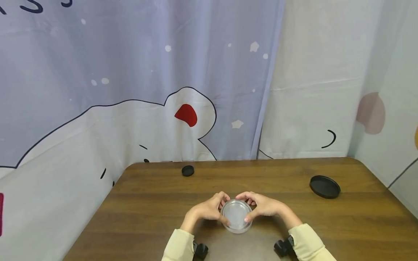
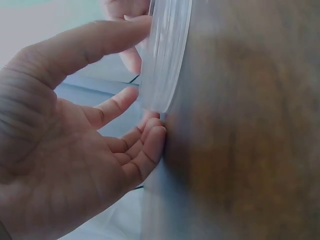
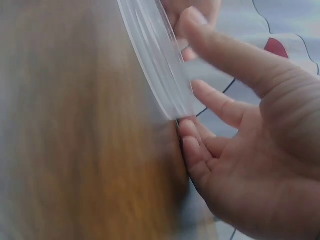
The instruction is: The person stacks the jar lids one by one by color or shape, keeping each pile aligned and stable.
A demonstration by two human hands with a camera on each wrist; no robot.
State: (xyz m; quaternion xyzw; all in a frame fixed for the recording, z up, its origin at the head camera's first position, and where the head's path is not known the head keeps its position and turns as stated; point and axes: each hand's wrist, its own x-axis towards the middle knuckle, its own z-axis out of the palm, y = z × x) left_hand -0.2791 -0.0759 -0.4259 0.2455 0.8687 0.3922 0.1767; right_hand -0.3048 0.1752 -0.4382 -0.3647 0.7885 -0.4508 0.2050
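A round clear container (image 1: 236, 214) sits on the wooden table between both hands. The left hand (image 1: 210, 208) curls round its left side, thumb at the near rim and fingers at the far side. From the right, the right hand (image 1: 265, 207) holds it the same way, its thumb over the top edge. In the left wrist view the ridged clear wall (image 2: 166, 55) stands beside the thumb and fingertips of the left hand (image 2: 75, 130). The right wrist view has the wall (image 3: 155, 60) near the fingertips of the right hand (image 3: 250, 135).
A small black lid (image 1: 187, 170) lies near the table's back edge, left of centre. A larger black lid (image 1: 324, 186) lies at the back right of the wooden table (image 1: 147, 203). Behind the table hangs a printed curtain (image 1: 130, 54).
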